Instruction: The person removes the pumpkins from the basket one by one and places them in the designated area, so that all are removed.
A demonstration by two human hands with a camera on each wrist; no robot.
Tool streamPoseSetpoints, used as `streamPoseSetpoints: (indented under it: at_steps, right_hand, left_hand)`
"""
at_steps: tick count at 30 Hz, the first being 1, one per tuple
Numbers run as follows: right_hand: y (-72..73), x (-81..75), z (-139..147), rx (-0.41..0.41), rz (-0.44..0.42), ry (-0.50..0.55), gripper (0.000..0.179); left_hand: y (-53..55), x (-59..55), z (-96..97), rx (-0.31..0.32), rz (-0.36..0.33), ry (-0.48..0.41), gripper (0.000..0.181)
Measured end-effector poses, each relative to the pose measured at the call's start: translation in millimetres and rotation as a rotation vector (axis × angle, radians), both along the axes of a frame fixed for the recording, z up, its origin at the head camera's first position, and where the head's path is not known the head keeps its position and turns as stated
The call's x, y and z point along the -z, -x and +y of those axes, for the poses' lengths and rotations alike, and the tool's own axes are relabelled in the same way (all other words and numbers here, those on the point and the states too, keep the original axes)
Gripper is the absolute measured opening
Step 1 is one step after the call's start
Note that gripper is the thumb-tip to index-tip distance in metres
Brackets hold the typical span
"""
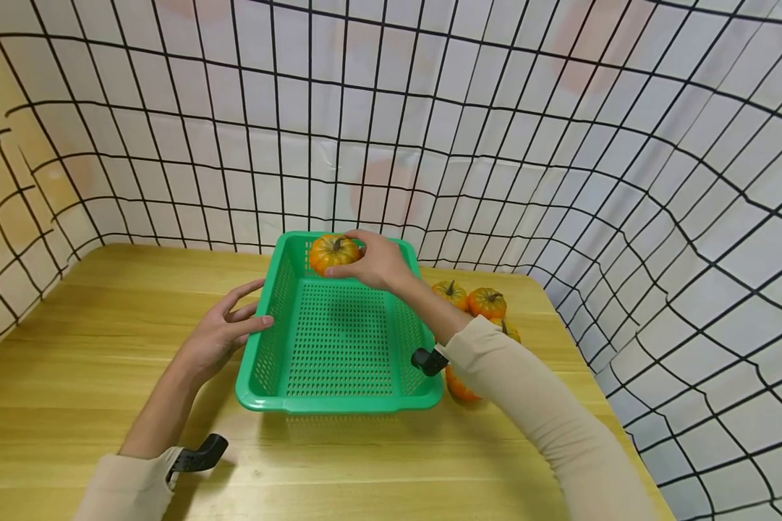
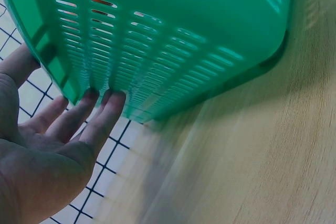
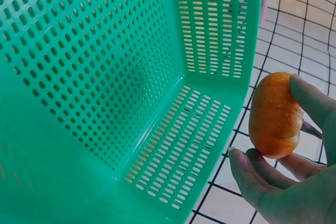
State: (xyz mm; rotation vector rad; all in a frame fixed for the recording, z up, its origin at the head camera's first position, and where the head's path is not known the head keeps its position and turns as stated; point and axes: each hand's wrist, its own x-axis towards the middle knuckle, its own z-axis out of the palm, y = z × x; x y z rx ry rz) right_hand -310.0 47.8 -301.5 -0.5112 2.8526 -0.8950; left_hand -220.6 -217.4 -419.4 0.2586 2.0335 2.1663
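A green plastic basket [image 1: 340, 404] with slotted walls stands on the wooden table. My left hand [image 1: 220, 333] holds its left side, the thumb over the rim and the fingertips [image 2: 113, 98] against the outer wall. Above the basket's far left corner, my right hand [image 1: 379, 262] grips a small orange pumpkin [image 1: 333, 253] between thumb and fingers. The right wrist view shows this pumpkin [image 3: 276, 115] raised beyond the rim, its stem toward the palm. Nothing lies on the visible basket floor.
Several more small pumpkins [image 1: 487, 302] sit on the table right of the basket, partly hidden by my right forearm. A black wire grid [image 1: 338, 137] with pale cloth behind it encloses the back and sides of the table [image 1: 91, 325].
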Motion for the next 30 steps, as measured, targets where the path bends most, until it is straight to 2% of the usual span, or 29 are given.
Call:
streamPoseSetpoints:
  at_steps: [6,11,18,24,30]
  right_hand:
    - [-5.1,-3.0,14.4,-0.013,0.009,0.026,0.08]
    - [-8.6,-5.5,25.0,-0.024,-0.016,0.049,0.077]
    - [-14.4,-7.1,40.8,-0.014,-0.045,0.046,0.082]
    - [-16.3,-4.7,56.6,-0.016,-0.035,0.062,0.079]
    - [-20.5,-6.8,73.4,0.001,-0.066,0.086,0.081]
  left_hand:
    - [0.4,0.5,0.6,-0.001,0.0,-0.001,0.078]
    - [0.6,0.8,0.3,-0.002,0.001,-0.003,0.078]
    - [0.1,1.8,-0.5,-0.005,0.006,0.008,0.077]
    - [0.1,1.8,-0.2,-0.006,0.001,0.005,0.078]
    - [0.4,1.8,-0.2,-0.006,0.004,0.004,0.077]
